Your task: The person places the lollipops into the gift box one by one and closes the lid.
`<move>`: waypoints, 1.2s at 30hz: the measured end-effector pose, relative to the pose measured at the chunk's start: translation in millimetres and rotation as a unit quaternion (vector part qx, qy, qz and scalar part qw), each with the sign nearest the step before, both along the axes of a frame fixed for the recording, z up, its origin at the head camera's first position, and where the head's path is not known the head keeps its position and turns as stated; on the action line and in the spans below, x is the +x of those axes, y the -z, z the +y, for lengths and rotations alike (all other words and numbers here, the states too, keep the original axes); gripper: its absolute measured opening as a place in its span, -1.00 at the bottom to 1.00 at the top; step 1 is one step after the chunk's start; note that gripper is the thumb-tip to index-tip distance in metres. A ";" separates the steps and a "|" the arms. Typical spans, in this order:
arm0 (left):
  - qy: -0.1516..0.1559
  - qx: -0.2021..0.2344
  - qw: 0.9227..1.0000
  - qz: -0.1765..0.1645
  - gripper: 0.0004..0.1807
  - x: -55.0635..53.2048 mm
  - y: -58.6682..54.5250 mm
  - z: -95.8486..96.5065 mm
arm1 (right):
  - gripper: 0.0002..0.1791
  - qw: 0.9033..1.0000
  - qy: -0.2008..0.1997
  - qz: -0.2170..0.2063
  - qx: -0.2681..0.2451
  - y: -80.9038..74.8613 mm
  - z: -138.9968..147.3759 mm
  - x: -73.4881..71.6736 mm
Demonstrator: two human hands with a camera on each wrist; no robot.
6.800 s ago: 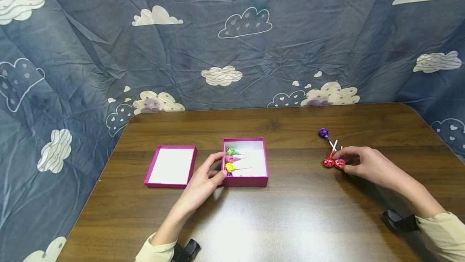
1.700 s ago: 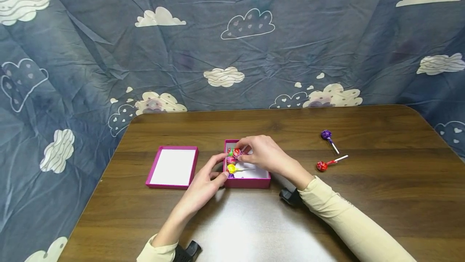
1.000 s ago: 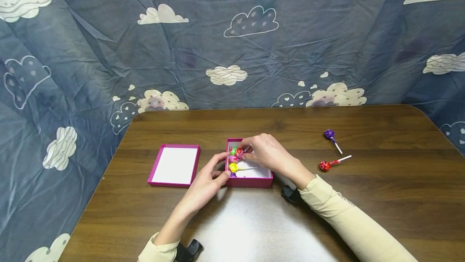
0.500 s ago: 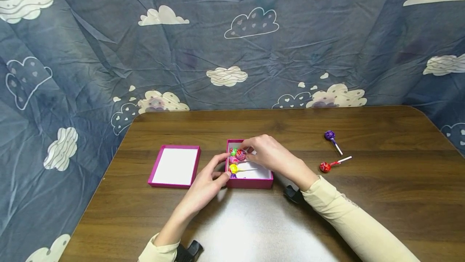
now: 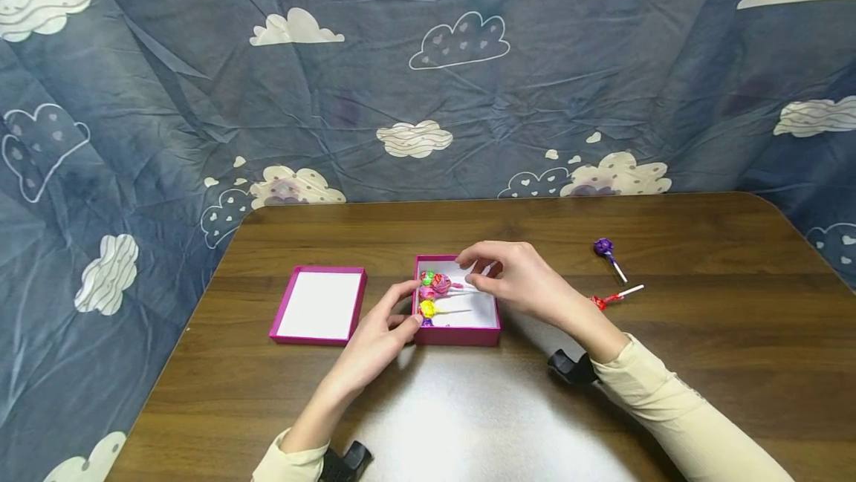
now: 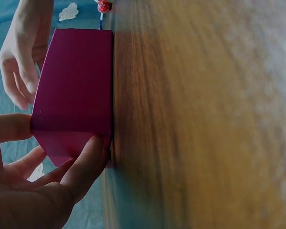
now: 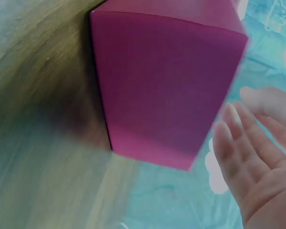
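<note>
A magenta box (image 5: 456, 336) with a white inside stands on the table, lidless. Several wrapped lollipops lie along its left wall, among them a yellow lollipop (image 5: 427, 309) and a red-and-pink lollipop (image 5: 440, 284). My left hand (image 5: 374, 333) grips the box's left wall, thumb at the front corner; the left wrist view shows its fingers against the outer side. Over the box's right part hovers my right hand (image 5: 521, 278), fingers loosely bent and nothing between them. In the right wrist view its fingertips are beside the box's upper edge.
The matching lid (image 5: 317, 305) lies left of the box, white inside up. A purple lollipop (image 5: 604, 246) and a red lollipop (image 5: 600, 301) lie on the table (image 5: 709, 259) to the right, the red one partly behind my right forearm. A cloud-patterned cloth hangs behind.
My right hand brought the red-and-pink lollipop from the table's right into the box, has let go of it and lifted slightly to the right. My left hand stays at the box.
</note>
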State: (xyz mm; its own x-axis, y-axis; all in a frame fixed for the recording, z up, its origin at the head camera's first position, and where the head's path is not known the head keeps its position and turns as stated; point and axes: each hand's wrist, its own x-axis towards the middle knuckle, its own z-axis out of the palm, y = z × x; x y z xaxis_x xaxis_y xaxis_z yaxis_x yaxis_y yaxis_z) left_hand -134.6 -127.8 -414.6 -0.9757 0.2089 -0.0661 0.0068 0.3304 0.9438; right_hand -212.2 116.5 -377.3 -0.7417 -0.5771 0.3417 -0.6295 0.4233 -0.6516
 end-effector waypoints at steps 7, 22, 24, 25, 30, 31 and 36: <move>0.002 0.002 1.000 0.004 -0.43 -0.6 2.2 -1.0 | -0.70 1.000 0.015 -0.012 -0.012 -7.9 25.0 10.6; 0.000 0.002 1.000 -0.006 -0.43 0.2 -0.3 -0.7 | -0.77 0.996 0.089 0.004 0.024 -13.3 87.2 24.9; 0.001 0.001 1.000 -0.006 -0.43 0.3 -0.5 -0.7 | -0.77 0.995 0.097 -0.005 0.032 -13.1 94.6 27.3; 0.002 0.001 1.000 -0.005 -0.43 0.3 -0.5 -0.8 | -0.77 0.994 0.100 -0.010 0.035 -12.5 98.4 28.6; 0.005 0.004 1.000 -0.003 -0.43 -0.3 1.0 -0.7 | -0.73 0.993 0.105 -0.023 0.046 -6.3 117.0 36.5; 0.004 0.004 1.000 -0.002 -0.44 -0.4 1.2 -0.7 | -0.73 0.993 0.106 -0.019 0.048 -4.7 120.6 37.9; 0.002 0.003 1.000 -0.001 -0.44 0.1 1.2 -0.5 | -0.72 0.988 0.132 0.000 0.074 1.9 137.6 43.0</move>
